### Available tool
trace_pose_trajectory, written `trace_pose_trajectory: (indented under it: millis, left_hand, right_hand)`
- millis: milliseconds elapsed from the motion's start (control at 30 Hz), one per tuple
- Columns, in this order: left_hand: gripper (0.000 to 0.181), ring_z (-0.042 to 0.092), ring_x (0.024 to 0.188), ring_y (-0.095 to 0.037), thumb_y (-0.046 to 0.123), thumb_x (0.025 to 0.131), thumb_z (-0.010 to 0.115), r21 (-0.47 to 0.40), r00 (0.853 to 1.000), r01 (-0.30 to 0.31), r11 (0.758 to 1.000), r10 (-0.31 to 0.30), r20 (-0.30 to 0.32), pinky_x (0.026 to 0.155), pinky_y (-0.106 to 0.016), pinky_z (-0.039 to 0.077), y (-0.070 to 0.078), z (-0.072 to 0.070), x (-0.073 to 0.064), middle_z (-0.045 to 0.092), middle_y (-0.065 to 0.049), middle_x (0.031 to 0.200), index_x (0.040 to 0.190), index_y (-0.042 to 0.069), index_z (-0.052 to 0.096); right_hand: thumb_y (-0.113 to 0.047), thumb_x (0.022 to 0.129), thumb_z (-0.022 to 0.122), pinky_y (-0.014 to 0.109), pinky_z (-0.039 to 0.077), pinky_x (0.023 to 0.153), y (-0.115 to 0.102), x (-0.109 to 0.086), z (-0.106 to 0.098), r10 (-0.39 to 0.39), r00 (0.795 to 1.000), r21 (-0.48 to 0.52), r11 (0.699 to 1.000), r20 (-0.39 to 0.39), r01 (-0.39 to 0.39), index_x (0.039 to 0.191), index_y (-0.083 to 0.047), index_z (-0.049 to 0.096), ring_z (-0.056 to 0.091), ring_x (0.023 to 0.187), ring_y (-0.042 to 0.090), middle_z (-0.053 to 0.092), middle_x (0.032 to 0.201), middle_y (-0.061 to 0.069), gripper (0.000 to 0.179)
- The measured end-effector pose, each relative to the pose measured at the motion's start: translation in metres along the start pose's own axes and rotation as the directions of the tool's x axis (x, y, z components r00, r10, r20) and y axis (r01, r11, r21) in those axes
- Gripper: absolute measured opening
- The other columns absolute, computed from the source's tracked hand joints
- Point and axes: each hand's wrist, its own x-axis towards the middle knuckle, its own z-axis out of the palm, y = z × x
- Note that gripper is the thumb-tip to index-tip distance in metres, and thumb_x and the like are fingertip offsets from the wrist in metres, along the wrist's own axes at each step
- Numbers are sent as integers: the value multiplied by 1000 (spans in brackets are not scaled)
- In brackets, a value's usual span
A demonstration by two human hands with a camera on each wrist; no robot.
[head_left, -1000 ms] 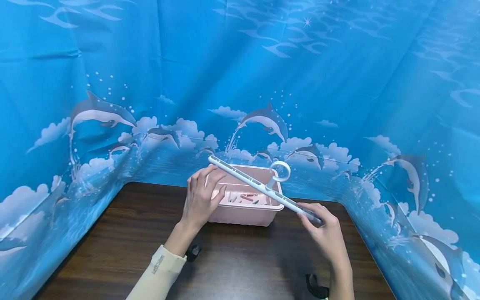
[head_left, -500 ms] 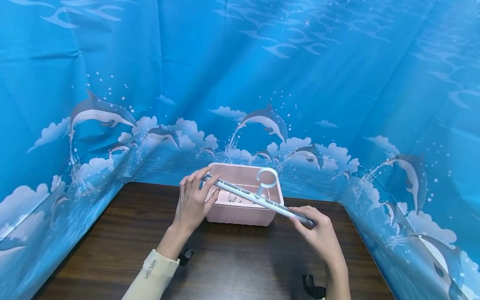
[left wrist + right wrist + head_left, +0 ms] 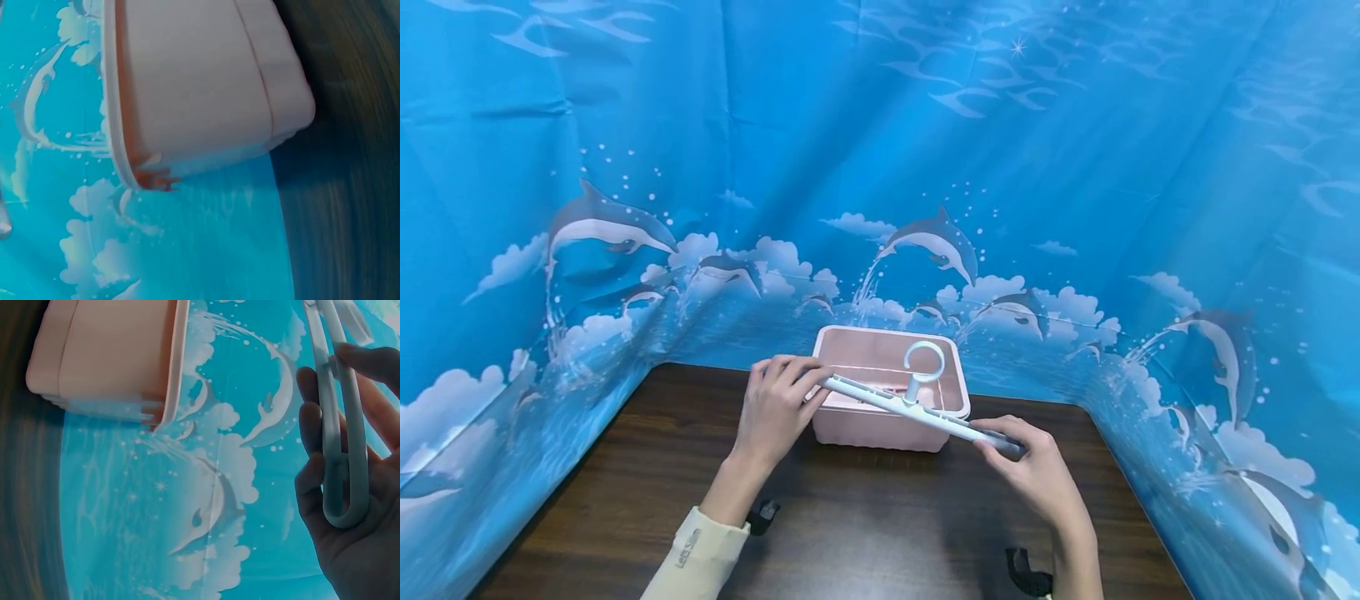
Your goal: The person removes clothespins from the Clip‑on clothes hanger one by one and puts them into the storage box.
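Observation:
A pale blue-white plastic hanger [image 3: 940, 423] with a long slotted bar and a round hook is held tilted, its right end lower, between both hands. At its left end, my left hand [image 3: 773, 417] pinches the bar between thumb and fingers. My right hand [image 3: 1033, 467] grips the other end; in the right wrist view, the fingers curl round the bar's rounded loop end. The hook stands up from the middle of the bar. Behind the hanger is a pink plastic bin [image 3: 880, 432], its front rim overlapped by the bar. The left hand is out of sight in the left wrist view.
The bin stands on a dark wood-grain table [image 3: 880, 525] near its far edge, with some small reddish things partly visible inside. A blue dolphin-print curtain [image 3: 820, 167] surrounds the back and sides of the table. Black straps hang near both wrists.
The left hand has moved down and left, from above the bin to the hanger's left end, and now pinches it. The hanger has come lower and closer to level, with the right hand slightly left.

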Motion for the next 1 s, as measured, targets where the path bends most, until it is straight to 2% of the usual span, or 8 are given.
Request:
trace_pose_trajectory:
  millis: [100,300,400,533,700,833,1000]
  left_hand:
    - [42,63,115,-29,23,84,95,19,999,24,1000,-25,38,96,-53,50,-2,-10,-7,77,-5,121,124,21,81]
    - [40,64,111,-31,23,82,96,31,996,66,997,-68,58,92,-53,51,-4,-25,-16,77,-6,118,119,19,83]
    - [37,64,109,-31,24,82,96,42,994,78,996,-80,74,90,-52,52,-4,-31,-22,78,-6,115,117,19,83]
    - [35,65,105,-28,28,82,97,69,986,83,994,-92,141,88,-50,53,-3,-36,-36,78,-3,111,114,21,84]
    - [32,63,96,-21,30,78,99,120,965,83,989,-110,237,84,-45,52,2,-41,-59,77,4,101,106,25,86]
    - [29,60,88,-16,31,78,99,120,944,74,990,-109,312,79,-39,49,5,-41,-68,74,8,95,103,27,85]
    - [26,55,83,-10,32,78,99,103,901,101,990,-135,412,75,-32,44,6,-40,-74,70,14,89,99,29,85]
  right_hand:
    - [-28,98,83,29,55,75,-2,3,2,12,999,-7,1000,45,-12,119,-37,79,66,84,14,76,105,-14,24]
    - [-32,95,85,29,56,79,-5,9,10,-10,996,-13,1000,87,11,124,-35,78,68,90,12,77,112,-13,31]
    - [-32,94,86,29,55,82,-5,8,16,-21,995,-60,998,99,27,127,-34,78,67,93,9,77,117,-14,34]
    - [-26,92,88,30,55,82,-3,-2,24,-20,994,-145,989,111,36,124,-35,79,65,93,4,76,113,-18,35]
    - [-21,91,88,29,56,80,2,-18,32,-48,983,-194,978,177,82,121,-30,80,64,89,-1,77,110,-18,32]
    - [-19,91,88,27,53,75,7,-26,35,-51,971,-200,975,232,99,119,-28,80,61,83,-3,77,105,-18,30]
    - [-19,91,88,26,51,73,12,-31,38,-28,961,-219,971,274,91,117,-31,80,58,80,-3,74,100,-22,30]
